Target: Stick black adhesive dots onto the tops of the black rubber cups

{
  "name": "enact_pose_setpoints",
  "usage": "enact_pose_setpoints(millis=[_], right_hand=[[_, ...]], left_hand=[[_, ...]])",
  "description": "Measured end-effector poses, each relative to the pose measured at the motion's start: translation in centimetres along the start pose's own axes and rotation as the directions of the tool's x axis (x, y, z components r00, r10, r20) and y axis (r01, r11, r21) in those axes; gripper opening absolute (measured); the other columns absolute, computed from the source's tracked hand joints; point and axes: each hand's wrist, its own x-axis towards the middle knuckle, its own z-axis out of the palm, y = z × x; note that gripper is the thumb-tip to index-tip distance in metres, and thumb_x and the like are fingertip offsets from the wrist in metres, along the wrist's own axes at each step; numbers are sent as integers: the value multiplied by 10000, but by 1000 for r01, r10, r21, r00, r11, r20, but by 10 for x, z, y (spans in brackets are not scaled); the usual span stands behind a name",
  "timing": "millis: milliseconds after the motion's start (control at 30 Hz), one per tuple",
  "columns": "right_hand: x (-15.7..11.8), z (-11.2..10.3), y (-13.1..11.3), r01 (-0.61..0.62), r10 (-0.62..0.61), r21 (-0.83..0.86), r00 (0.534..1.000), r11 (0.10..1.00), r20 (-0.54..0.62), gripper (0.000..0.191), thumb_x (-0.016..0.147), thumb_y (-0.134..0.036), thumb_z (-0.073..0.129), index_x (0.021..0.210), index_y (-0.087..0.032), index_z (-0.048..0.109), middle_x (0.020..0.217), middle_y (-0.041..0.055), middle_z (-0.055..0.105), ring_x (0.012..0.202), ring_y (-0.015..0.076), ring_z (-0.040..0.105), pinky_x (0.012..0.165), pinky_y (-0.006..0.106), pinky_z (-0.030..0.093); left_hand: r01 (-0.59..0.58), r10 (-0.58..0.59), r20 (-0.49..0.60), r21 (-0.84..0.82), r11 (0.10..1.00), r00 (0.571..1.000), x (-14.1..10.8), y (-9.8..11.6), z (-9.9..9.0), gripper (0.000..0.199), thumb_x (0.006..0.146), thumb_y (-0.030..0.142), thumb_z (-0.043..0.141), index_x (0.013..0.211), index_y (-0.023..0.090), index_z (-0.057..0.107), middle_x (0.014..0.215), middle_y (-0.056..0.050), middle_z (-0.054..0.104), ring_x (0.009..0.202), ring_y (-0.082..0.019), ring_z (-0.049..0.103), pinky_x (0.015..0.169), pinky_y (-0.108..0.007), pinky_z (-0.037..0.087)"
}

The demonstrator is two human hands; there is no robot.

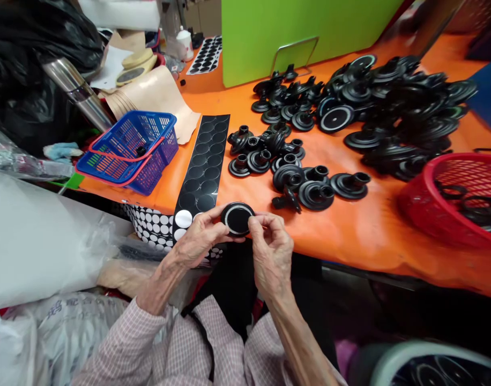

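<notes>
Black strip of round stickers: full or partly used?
Partly used: the black strip shows bare white circles at its near end, while black discs fill the rest.

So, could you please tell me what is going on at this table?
A person holds a round black disc at the table's front edge, left hand gripping its side, right fingers on its rim. A sheet of black round stickers and loose black parts lie beyond.

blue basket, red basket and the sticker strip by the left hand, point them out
Blue basket (146, 121): head view, on its front-right wall.
Red basket (424, 206): head view, on its left outer wall.
Sticker strip (204, 161): head view, mid-length.
</notes>
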Motion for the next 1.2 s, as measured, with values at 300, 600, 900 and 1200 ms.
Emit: enact_pose_setpoints(millis=[300,600,900,1200], right_hand=[[-3,7,10,324,-353,-340,935,883,-24,125,900,-265,495,779,-236,498,851,34,541,816,178,543,756,350,488],[-4,12,17,276,-306,-317,951,907,-47,139,877,-340,556,939,-227,505,941,63,575,852,194,584,783,384,517],[23,9,11,46,-46,-114,999,992,6,262,811,-457,626,830,-209,545,744,-3,604,602,125,559,567,272,482],[49,10,13,253,-311,-331,941,909,-134,308,840,-371,587,1092,-200,538,1030,104,571,765,199,604,725,413,519]], left_hand=[[-36,35,-91,-7,999,995,2,-8,-2,315,747,277,738,1045,176,718,1085,-78,694,979,-234,657,797,-360,586],[-57,51,-180,-29,998,982,2,-14,-7,351,718,285,758,1041,169,685,1043,-67,693,907,-211,665,773,-358,583],[43,449,-478,719,693,755,-15,16,-45,378,769,397,690,1095,205,677,1012,-73,614,811,-183,590,803,-325,488],[14,211,-567,366,930,796,-11,18,-81,347,535,279,823,788,154,620,734,19,553,652,-106,498,645,-243,394]])
